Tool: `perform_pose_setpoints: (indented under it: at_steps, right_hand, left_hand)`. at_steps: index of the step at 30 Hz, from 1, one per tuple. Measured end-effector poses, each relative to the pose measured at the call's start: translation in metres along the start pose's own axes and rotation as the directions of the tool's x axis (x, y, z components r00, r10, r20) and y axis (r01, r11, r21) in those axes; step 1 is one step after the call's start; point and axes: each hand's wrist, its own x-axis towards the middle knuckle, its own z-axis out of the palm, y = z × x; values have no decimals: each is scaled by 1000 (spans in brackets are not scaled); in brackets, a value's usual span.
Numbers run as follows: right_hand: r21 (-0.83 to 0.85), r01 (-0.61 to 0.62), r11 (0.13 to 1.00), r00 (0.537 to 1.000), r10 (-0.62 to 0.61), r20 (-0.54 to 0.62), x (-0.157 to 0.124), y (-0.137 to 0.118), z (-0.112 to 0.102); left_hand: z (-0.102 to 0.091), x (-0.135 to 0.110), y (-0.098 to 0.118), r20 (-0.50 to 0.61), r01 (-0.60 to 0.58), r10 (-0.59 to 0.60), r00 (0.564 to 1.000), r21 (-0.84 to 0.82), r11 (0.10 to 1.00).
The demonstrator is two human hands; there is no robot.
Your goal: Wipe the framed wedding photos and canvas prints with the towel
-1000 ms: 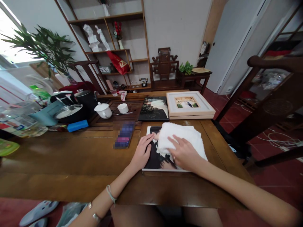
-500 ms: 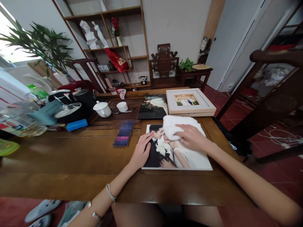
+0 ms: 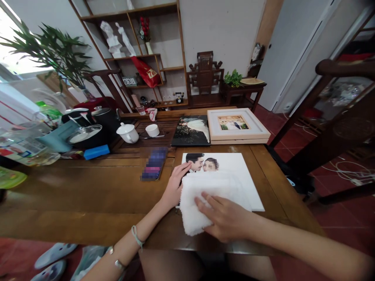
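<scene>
1. One camera serves the scene, worn on the person's head; it looks from above the near edge of the glossy brown wooden table (image 3: 88, 195), forward and down.
2. The bare left hand (image 3: 172, 185) and bare right hand (image 3: 225, 216) lie close before it, below mid-view, the forearms entering from the lower corners.
3. The person's own legs (image 3: 164, 267) show along the bottom edge.
4. Farther off, the tall brown wooden shelf unit (image 3: 172, 69) and carved dark wooden chair (image 3: 204, 70) fill the top.
5. The lens takes in a wide field: shelf uprights and the pale grey door (image 3: 293, 50) splay outward toward the top.
</scene>
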Motion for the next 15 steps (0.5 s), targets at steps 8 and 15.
perform_pose_setpoints:
  at_steps: [8, 15]
  right_hand:
    - [-238, -588, 773, 726, 634, 265, 1, 40, -28]
    - [-159, -420, 893, 835, 449, 316, 4, -8, -18]
  left_hand:
    - [2, 1, 7, -46, 44, -42, 998, 44, 998]
    - [1, 2, 7, -34, 48, -47, 998, 49, 998]
